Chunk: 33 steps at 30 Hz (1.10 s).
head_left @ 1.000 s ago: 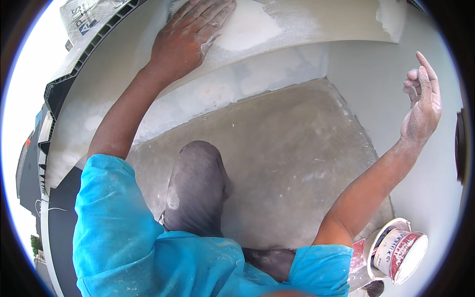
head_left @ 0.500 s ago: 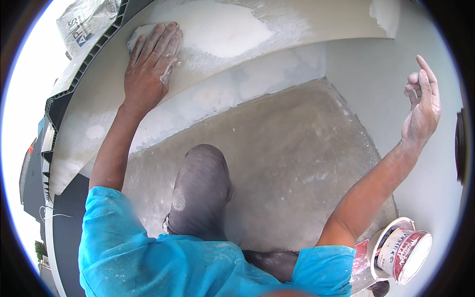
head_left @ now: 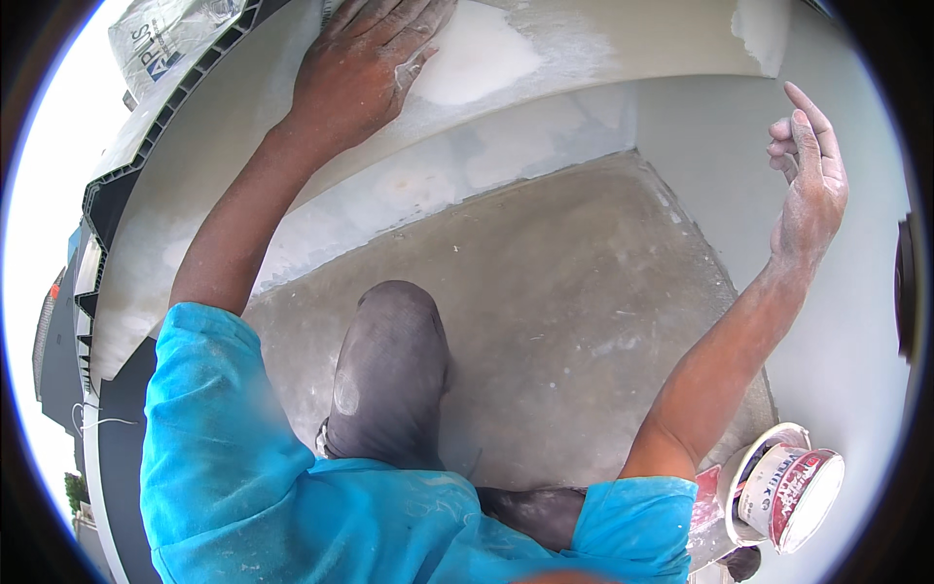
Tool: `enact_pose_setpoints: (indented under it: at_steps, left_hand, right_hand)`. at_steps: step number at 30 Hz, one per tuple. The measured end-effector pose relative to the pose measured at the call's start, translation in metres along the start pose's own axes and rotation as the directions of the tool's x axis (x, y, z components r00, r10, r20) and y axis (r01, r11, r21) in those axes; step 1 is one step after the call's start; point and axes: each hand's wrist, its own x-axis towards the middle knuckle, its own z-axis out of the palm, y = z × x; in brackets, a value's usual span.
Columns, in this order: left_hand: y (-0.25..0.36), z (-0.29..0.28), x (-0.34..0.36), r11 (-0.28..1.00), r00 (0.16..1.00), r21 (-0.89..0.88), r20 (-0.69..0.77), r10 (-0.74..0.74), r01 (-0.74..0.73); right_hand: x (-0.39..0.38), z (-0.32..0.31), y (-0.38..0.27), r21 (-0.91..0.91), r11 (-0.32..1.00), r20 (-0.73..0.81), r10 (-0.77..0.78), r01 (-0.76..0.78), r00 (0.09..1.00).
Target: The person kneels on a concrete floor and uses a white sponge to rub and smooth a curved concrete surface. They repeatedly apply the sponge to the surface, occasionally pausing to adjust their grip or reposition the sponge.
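My left hand [head_left: 355,73] presses palm-down on a thin sheet [head_left: 329,14], mostly hidden under its dusty fingers, against the curved pale board [head_left: 642,44] at the top. Beside those fingers is a bright white patch [head_left: 486,58] of filler, with a chalky haze round it. My right hand [head_left: 808,175], coated in white dust, is raised at the right in front of a pale grey wall [head_left: 856,292]; its fingers are loosely curved and apart, with nothing in them. Whether it touches that wall I cannot tell.
Below lie a concrete floor [head_left: 564,311] and my bent knee [head_left: 389,360]. A white bucket [head_left: 739,516] with a red-and-white tub [head_left: 788,496] sits at lower right. A ribbed board edge [head_left: 117,185] and a wrapped pale bundle [head_left: 161,44] are at upper left.
My left hand went down and left along the board with the sheet, then came back up and right. My right hand has shifted slightly up and left.
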Motion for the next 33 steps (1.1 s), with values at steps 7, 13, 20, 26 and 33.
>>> enact_pose_setpoints:
  at_steps: [7,13,20,26,33]
  left_hand:
    - [0.005,-0.001,-0.055,0.995,0.993,0.044,0.062,-0.096,0.093]
    - [0.021,-0.019,0.024,0.994,0.998,-0.091,-0.016,0.059,-0.061]
    - [0.003,0.004,-0.070,0.995,0.994,0.086,0.094,-0.052,0.044]
    - [0.017,0.007,-0.003,0.979,0.972,0.199,0.218,-0.083,0.039]
    - [0.018,0.016,-0.066,1.000,0.991,0.015,0.130,0.010,-0.013]
  right_hand:
    - [-0.005,0.000,-0.006,-0.019,1.000,0.024,0.005,-0.005,1.000]
    - [-0.005,0.003,0.000,-0.006,0.999,0.020,0.047,-0.047,0.999]
    - [-0.006,0.003,0.000,-0.026,1.000,0.038,0.013,-0.012,0.999]
    - [-0.013,0.012,-0.004,-0.032,0.999,0.056,0.041,-0.040,0.998]
    - [-0.001,0.006,0.011,-0.020,0.994,0.031,-0.108,0.109,0.994]
